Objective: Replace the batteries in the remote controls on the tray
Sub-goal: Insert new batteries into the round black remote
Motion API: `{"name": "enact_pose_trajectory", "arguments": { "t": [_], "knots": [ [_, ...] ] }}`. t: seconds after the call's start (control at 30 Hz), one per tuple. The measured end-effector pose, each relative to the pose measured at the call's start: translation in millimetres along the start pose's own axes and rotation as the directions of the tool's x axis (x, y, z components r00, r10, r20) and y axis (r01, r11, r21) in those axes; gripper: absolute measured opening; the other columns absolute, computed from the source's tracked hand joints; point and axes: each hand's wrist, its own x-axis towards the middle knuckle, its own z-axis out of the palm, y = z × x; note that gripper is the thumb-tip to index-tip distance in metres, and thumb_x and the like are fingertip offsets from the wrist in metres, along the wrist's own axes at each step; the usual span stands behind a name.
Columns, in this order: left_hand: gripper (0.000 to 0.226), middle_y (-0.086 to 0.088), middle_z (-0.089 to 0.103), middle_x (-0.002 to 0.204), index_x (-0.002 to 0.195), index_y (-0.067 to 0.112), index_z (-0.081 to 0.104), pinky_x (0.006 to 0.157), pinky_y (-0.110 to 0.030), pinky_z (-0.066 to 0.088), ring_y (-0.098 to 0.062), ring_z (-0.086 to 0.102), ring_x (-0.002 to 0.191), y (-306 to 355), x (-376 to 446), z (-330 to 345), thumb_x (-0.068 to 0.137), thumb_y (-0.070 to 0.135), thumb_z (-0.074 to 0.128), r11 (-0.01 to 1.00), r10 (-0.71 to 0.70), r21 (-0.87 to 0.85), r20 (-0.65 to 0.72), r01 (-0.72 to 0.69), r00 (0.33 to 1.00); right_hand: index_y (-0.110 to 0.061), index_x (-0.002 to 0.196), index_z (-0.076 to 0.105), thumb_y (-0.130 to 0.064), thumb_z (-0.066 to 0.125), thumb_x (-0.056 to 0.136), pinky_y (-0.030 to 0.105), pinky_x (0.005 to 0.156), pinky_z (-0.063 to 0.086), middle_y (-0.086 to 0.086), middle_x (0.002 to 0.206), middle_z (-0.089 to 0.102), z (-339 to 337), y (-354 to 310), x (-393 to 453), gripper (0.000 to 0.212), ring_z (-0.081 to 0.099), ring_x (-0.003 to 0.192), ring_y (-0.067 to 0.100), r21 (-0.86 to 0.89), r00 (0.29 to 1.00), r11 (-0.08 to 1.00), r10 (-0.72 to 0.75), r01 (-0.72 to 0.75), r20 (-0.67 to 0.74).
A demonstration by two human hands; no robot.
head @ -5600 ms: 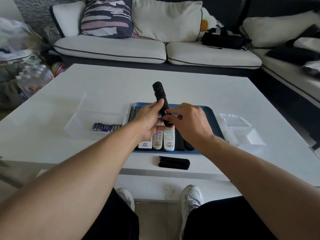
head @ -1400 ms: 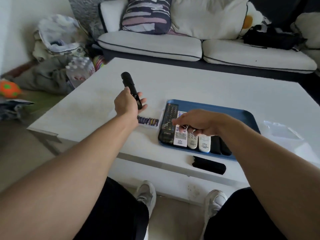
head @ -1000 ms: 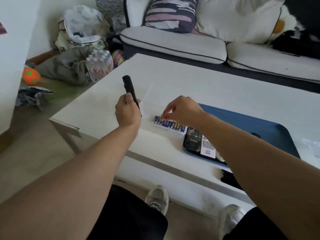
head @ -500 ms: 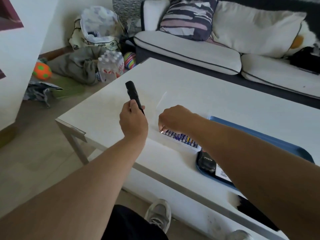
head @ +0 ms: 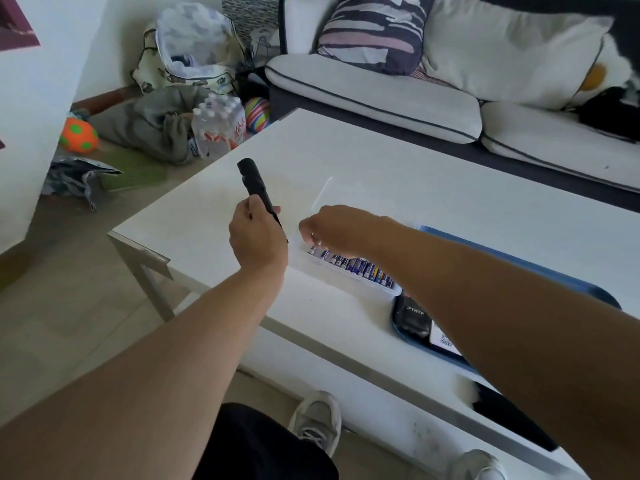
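At frame centre, the right hand [head: 337,226] has moved from the tray [head: 512,261] to the batteries [head: 353,264] (fingers curled, grip hidden), fetching replacements, while left hand [head: 258,237] grips the black remote [head: 256,187].

White low table [head: 398,174], glossy top: clear plastic box [head: 349,277] holding a row of batteries [head: 360,266] near the front edge, blue tray [head: 519,268] just beside it to the right carrying remote controls [head: 414,315], and a black cover [head: 512,419] at the front edge.
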Motion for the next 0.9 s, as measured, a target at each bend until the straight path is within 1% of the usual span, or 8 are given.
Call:
{"name": "enact_pose_trajectory", "arguments": {
  "t": [0.07,0.17,0.27,0.37,0.47,0.57,0.73,0.9],
  "knots": [
    [0.029,0.005,0.074,0.093,0.085,0.035,0.059,0.092,-0.05,0.055,-0.009,0.06,0.081,0,0,0,0.102,0.032,0.037,1.0,0.006,0.007,0.001,-0.006,1.0,-0.013,0.109,0.069,-0.008,0.047,0.096,0.035,0.079,0.046,0.007,0.1,0.06,2,-3,-2,0.026,0.053,0.088,0.027,-0.02,0.999,0.999,-0.032,0.031,-0.025],
    [0.027,0.005,0.073,0.091,0.091,0.031,0.061,0.09,-0.047,0.056,-0.007,0.059,0.079,-1,0,1,0.104,0.031,0.037,1.0,0.02,0.012,0.005,-0.02,1.0,-0.026,0.095,0.073,-0.006,0.058,0.084,0.029,0.072,0.038,-0.001,0.088,0.049,8,-5,-2,0.027,0.051,0.088,0.024,-0.157,0.993,0.986,-0.066,0.05,-0.097],
    [0.027,0.003,0.073,0.093,0.1,0.026,0.062,0.09,-0.043,0.053,-0.005,0.059,0.081,-2,-1,2,0.105,0.031,0.036,0.999,0.036,0.007,0.013,-0.036,0.999,-0.026,0.083,0.072,-0.005,0.062,0.076,0.03,0.068,0.036,-0.005,0.078,0.045,12,-6,0,0.024,0.053,0.086,0.024,-0.213,0.985,0.974,-0.105,0.074,-0.139],
    [0.028,0.002,0.073,0.092,0.094,0.028,0.061,0.089,-0.042,0.052,-0.005,0.06,0.081,-2,-1,2,0.105,0.031,0.036,0.999,0.039,-0.005,0.016,-0.039,0.999,-0.03,0.097,0.075,-0.01,0.065,0.083,0.033,0.078,0.049,0.001,0.095,0.058,18,-3,1,0.026,0.058,0.092,0.027,-0.18,0.981,0.98,-0.119,0.09,-0.155],
    [0.03,0.004,0.073,0.09,0.083,0.035,0.057,0.09,-0.044,0.053,-0.005,0.06,0.081,-2,-1,2,0.105,0.031,0.037,0.999,0.037,-0.006,0.014,-0.037,0.999,-0.029,0.112,0.072,-0.014,0.064,0.091,0.03,0.08,0.047,0.001,0.105,0.065,22,1,2,0.028,0.057,0.103,0.023,-0.159,0.977,0.981,-0.134,0.108,-0.166],
    [0.031,0.005,0.073,0.088,0.082,0.035,0.057,0.09,-0.046,0.054,-0.006,0.06,0.079,-2,-2,4,0.105,0.031,0.037,0.998,0.056,0.012,0.021,-0.056,0.998,-0.032,0.122,0.069,-0.011,0.059,0.094,0.028,0.079,0.044,-0.002,0.111,0.064,22,13,-2,0.037,0.057,0.107,0.021,-0.06,0.973,0.996,-0.077,0.065,-0.217],
    [0.03,0.002,0.075,0.093,0.089,0.027,0.061,0.088,-0.047,0.053,-0.014,0.059,0.081,-1,-13,13,0.104,0.031,0.036,0.989,0.13,0.067,0.055,-0.134,0.99,-0.03,0.118,0.071,-0.007,0.061,0.096,0.027,0.087,0.041,-0.007,0.117,0.066,15,37,-41,0.033,0.053,0.115,0.016,0.028,0.933,1.0,0.005,0.005,-0.359],
    [0.028,0.001,0.073,0.089,0.091,0.025,0.06,0.072,-0.038,0.051,-0.022,0.066,0.082,3,-44,36,0.106,0.028,0.036,0.976,0.202,0.051,0.181,-0.214,0.963,-0.029,0.111,0.074,-0.016,0.061,0.097,0.031,0.088,0.045,-0.006,0.114,0.068,20,68,-107,0.023,0.053,0.111,0.017,0.251,0.824,0.958,0.252,-0.138,-0.508]
  ]
}}
